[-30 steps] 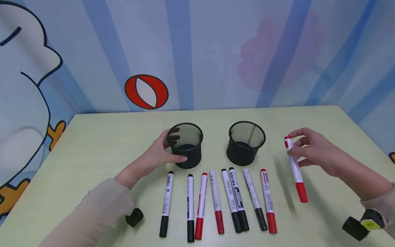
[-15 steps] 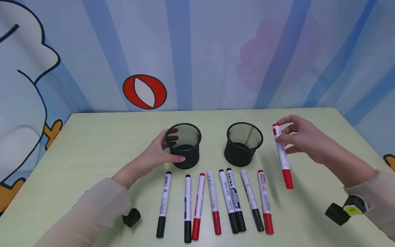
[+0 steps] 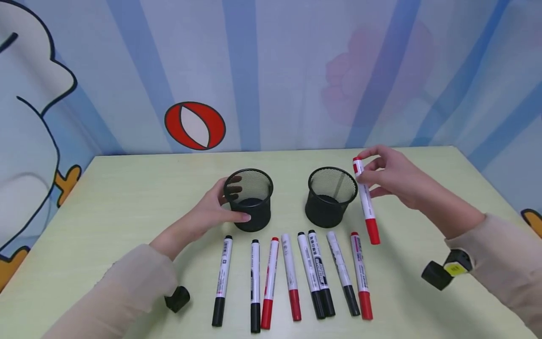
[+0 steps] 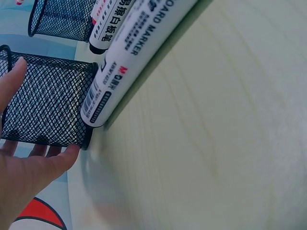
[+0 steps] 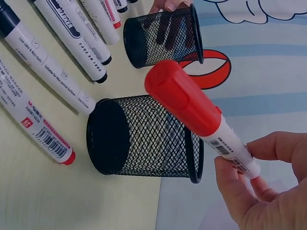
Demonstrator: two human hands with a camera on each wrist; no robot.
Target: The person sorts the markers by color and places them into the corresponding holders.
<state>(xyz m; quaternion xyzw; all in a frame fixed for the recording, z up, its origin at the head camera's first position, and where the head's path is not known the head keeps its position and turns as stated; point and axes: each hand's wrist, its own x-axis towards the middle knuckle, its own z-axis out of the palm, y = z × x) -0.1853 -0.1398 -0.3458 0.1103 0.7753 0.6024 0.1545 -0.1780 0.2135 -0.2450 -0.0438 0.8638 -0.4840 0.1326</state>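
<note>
Red-capped marker [image 3: 365,200] above pale table [image 3: 144,197], blue striped wall [image 3: 283,75]

This looks like an indoor corner with childlike decor: blue striped walls [image 3: 279,70] carry cartoon drawings [image 3: 29,132], including a red-and-white ball [image 3: 195,125], behind a pale table [image 3: 139,197]. Whether home or classroom, I cannot tell.

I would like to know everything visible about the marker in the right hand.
The marker has a printed white barrel with a barcode, a red cap and a small red end; it looks plastic. The cap is on. It tilts, cap downward, above the table, beside the right mesh cup. The right hand pinches it near the small end.
</note>
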